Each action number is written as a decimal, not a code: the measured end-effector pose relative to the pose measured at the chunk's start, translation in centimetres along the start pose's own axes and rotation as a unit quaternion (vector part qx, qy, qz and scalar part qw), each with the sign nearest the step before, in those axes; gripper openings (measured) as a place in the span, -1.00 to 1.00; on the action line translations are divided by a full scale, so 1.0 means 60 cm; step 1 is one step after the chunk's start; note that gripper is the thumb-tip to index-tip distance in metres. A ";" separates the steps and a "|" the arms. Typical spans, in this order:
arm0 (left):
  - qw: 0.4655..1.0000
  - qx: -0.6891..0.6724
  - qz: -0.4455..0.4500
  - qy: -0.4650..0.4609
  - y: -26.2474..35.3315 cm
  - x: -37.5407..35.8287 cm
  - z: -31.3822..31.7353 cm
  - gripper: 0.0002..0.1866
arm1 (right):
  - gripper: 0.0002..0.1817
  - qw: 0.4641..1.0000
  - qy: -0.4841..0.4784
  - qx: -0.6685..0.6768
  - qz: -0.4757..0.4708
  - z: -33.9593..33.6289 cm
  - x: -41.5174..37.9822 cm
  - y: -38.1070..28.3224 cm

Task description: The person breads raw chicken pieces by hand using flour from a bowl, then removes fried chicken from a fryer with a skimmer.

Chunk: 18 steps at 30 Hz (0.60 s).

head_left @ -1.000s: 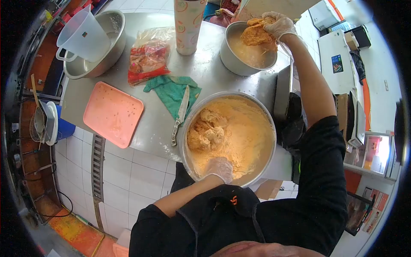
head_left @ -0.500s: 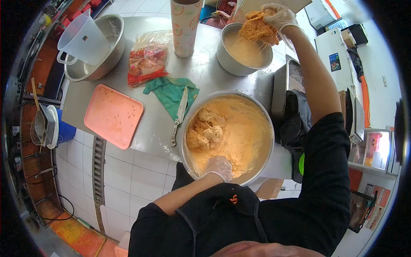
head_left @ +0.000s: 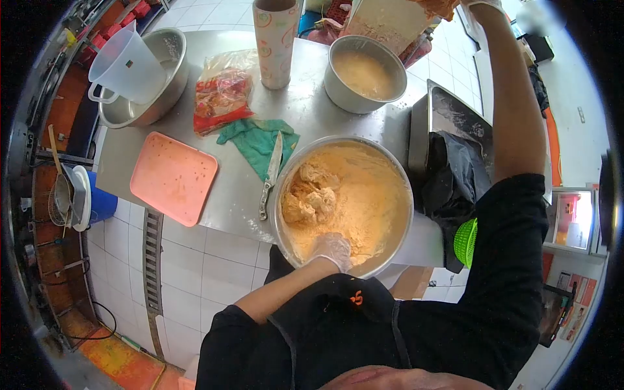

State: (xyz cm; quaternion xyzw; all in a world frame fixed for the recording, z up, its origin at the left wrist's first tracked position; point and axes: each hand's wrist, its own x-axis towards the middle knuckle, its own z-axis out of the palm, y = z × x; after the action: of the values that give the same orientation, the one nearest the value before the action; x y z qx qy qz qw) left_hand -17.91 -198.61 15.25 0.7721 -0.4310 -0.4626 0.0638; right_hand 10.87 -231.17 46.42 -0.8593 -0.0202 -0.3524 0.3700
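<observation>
My left hand (head_left: pixel 332 251), in a clear glove, rests in the near side of a large metal bowl (head_left: pixel 409 224) of orange-tinted flour (head_left: pixel 374 195). Its fingertips are sunk in the flour, so their grip is hidden. Beside it, at the bowl's left, lies a heap of flour-coated chicken pieces (head_left: pixel 311 195). My right hand (head_left: pixel 482 4), also gloved, is raised at the top edge and partly cut off. It grips wet, orange battered chicken (head_left: pixel 437 8), held beyond the deep pot (head_left: pixel 336 88) of pale batter (head_left: pixel 365 73).
A knife (head_left: pixel 272 172) lies by a green cloth (head_left: pixel 257 143), left of the bowl. Further left are a pink tray (head_left: pixel 174 179), a bag of meat (head_left: pixel 224 94) and a basin (head_left: pixel 175 84) holding a plastic jug (head_left: pixel 127 68). A metal pan (head_left: pixel 419 136) stands right.
My right hand has moved up and to the right with the battered chicken, away from above the batter pot. My left hand stays in the flour.
</observation>
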 end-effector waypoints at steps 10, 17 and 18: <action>0.999 0.032 0.005 0.027 -0.001 -0.005 0.006 -0.45 | -0.72 0.909 -0.092 -0.375 0.158 0.122 -0.115 0.145; 0.993 0.111 -0.044 0.017 0.007 -0.013 -0.006 -0.61 | -0.72 0.860 -0.148 -0.471 0.131 0.144 -0.163 0.162; 0.993 0.106 -0.040 0.004 0.005 -0.011 -0.002 -0.61 | -0.72 0.857 -0.158 -0.470 0.141 0.145 -0.168 0.174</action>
State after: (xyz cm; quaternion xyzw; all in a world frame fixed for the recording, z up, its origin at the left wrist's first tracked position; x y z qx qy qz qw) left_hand -18.14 -198.35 15.94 0.7933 -0.4460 -0.4129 -0.0356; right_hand 11.54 -230.81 29.51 -0.9688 0.2108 -0.1234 -0.0410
